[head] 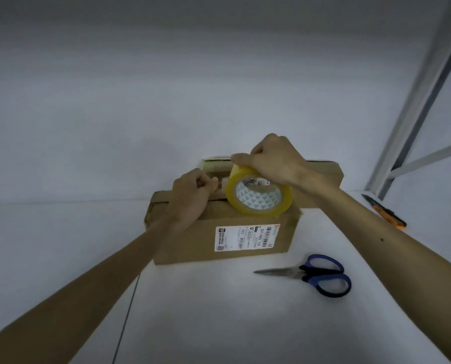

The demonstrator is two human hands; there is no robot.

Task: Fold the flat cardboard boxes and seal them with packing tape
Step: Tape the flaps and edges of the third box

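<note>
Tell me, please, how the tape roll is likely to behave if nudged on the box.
Standing on its rim on the cardboard box, the tape roll would probably roll once the right hand releases it. Its hollow core suggests lightness; the glossy surface may be slippery.

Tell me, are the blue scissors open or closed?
Closed. The scissors lie flat on the white table, their blades together as one point and the two blue handles side by side.
</note>
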